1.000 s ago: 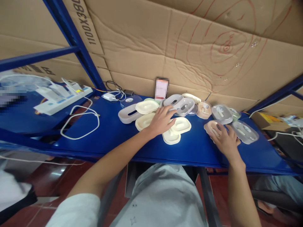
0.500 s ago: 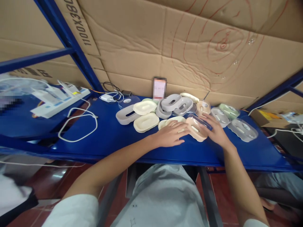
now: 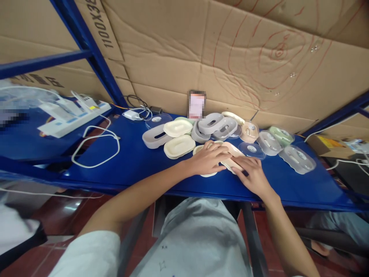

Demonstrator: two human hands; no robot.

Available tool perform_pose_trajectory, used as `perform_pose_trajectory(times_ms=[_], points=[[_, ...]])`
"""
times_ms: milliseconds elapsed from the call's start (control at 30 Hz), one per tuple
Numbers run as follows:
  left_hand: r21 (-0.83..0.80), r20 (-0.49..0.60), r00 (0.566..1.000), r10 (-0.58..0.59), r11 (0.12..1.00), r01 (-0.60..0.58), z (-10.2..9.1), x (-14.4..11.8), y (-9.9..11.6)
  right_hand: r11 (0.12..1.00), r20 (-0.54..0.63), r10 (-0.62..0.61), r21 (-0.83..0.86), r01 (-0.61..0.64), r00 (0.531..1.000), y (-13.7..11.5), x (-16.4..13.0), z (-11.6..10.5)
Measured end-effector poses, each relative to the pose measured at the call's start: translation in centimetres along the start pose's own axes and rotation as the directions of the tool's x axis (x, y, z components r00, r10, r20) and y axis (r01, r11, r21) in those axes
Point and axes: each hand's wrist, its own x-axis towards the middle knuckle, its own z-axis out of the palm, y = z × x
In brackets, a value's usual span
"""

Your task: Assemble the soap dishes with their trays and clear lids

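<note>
Both hands are down on the blue worktop [image 3: 138, 161], meeting over a peach soap-dish piece [image 3: 234, 154] near the front edge. The left hand [image 3: 209, 159] lies flat, fingers spread, over a cream tray [image 3: 198, 149] and the peach piece's left end. The right hand [image 3: 252, 175] is open too, fingertips pressing on the peach piece's near edge; neither hand is curled round anything.

How far along? By the look of it, early going. Most pieces sit loose: cream trays [image 3: 178, 146], grey slotted bases [image 3: 211, 123], a clear lid [image 3: 251, 149] just right of the hands, more clear lids [image 3: 296, 158] and a green piece [image 3: 281, 135] further right. Only this pairing in front looks in hand; the rest of the heap looks unsorted.

Against half a second ago: the right hand has slid down and left, off the top of the peach piece and nearer the edge. A clear lid now lies bare beside it. The left hand has crept right until the two hands touch. A white cable [image 3: 95, 150] loops idle at the left.
</note>
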Motion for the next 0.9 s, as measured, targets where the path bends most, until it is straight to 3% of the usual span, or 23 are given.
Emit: perform_pose_trajectory(times_ms=[100,200,300,367,433,533,600,667,733,900], points=[[-0.038,-0.039,0.999,-0.007,0.999,0.005,0.0,0.1,0.1,1.000,-0.024,-0.019,-0.021,0.018,1.000,-0.2,0.0,0.5],[-0.120,-0.024,0.999,-0.026,0.992,0.022,-0.8,0.4,0.1,0.993,-0.165,0.006,-0.115,-0.025,0.986,-0.9,-0.8,1.5],[-0.208,-0.088,0.992,-0.093,0.975,0.073,-3.5,0.4,-0.8,0.982,-0.319,0.018,-0.172,-0.076,0.948,-1.4,-1.7,2.3],[-0.221,-0.219,0.956,-0.196,0.964,0.147,-6.2,-0.1,-2.5,0.983,-0.303,-0.003,-0.176,-0.053,0.953,-1.5,-2.0,2.5],[-0.206,-0.384,0.854,-0.350,0.935,0.290,-9.0,-1.1,-5.1,0.988,-0.224,-0.029,-0.157,-0.007,0.974,-1.4,-1.9,2.4],[-0.103,-0.528,0.633,-0.566,0.782,0.614,-12.0,-3.2,-9.8,0.994,-0.110,-0.070,-0.088,0.061,0.991,-1.1,-1.4,2.4],[-0.013,-0.505,0.517,-0.691,0.605,0.796,-12.7,-4.6,-12.4,0.996,-0.077,-0.091,-0.024,0.089,0.993,-1.1,-1.2,2.4],[0.066,-0.429,0.460,-0.777,0.481,0.874,-12.4,-5.7,-14.0,0.995,-0.086,-0.091,0.033,0.094,0.992,-1.2,-1.3,2.3],[0.103,-0.360,0.461,-0.811,0.457,0.883,-11.7,-6.2,-14.7,0.995,-0.136,-0.070,0.061,0.078,0.988,-1.5,-1.4,2.0],[0.105,-0.286,0.541,-0.791,0.535,0.838,-10.0,-6.1,-14.6,0.997,-0.254,-0.075,-0.043,0.066,0.964,-2.3,1.3,-0.1]])
